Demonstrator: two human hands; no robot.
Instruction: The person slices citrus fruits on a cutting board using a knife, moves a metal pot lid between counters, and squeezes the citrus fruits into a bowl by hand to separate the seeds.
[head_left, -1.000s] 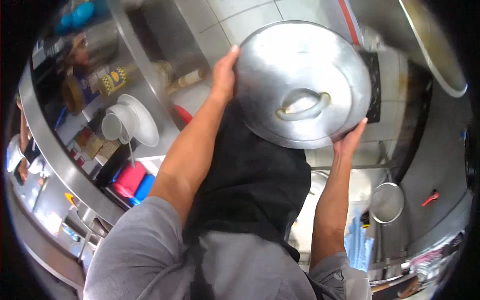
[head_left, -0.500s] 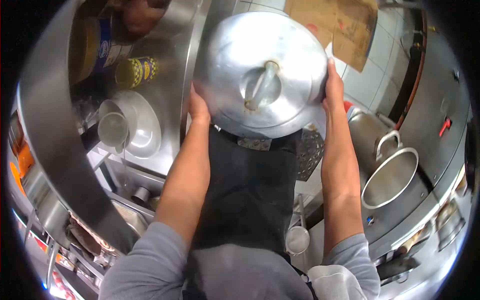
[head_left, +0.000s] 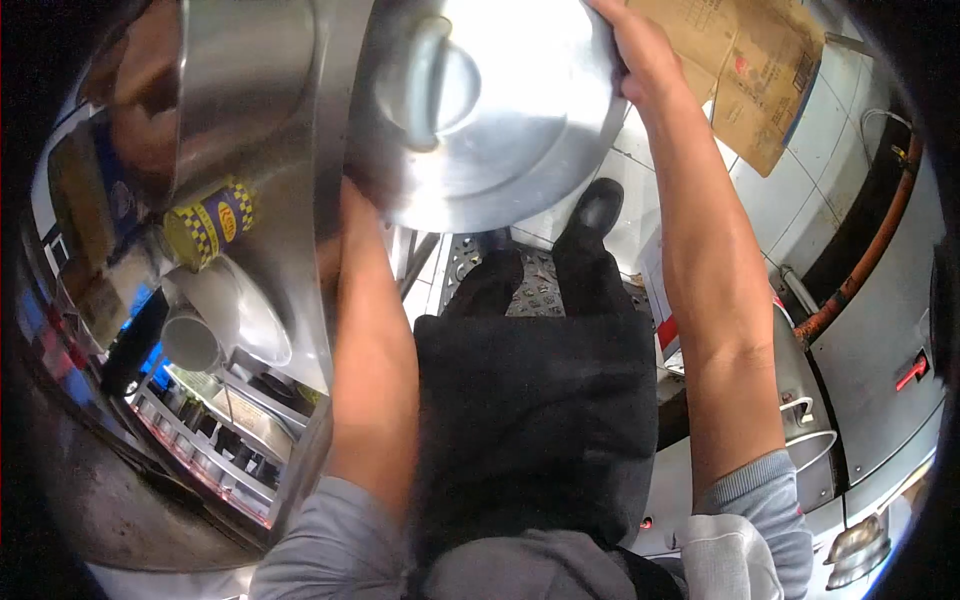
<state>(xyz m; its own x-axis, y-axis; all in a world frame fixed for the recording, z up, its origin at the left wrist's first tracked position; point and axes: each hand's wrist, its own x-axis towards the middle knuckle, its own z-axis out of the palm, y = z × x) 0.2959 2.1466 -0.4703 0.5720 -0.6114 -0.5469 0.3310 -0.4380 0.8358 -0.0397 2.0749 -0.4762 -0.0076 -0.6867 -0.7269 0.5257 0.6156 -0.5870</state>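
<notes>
A large round aluminium pot lid (head_left: 520, 150) with a bar handle across its middle is held out in front of me, its far part cut off by the top of the view. My right hand (head_left: 645, 55) grips the rim on the right. At the near left edge is my left hand (head_left: 357, 205), with its fingers hidden behind the lid. I cannot tell whether a pot is under the lid. The steel counter (head_left: 285, 190) runs close along the lid's left side.
On the counter are a yellow-and-blue checkered can (head_left: 212, 222), a pale bowl (head_left: 250, 315) and a cup-like container (head_left: 190, 340). Flattened cardboard (head_left: 765, 90) lies on the tiled floor. A metal pot (head_left: 812, 440) is at right, beside an orange-brown pipe (head_left: 865, 255). A perforated mat (head_left: 535, 285) lies underfoot.
The lid and both hands have shifted up and left in view, nearer the counter. The view has turned, bringing my shoes into sight. Both hands keep hold of the lid.
</notes>
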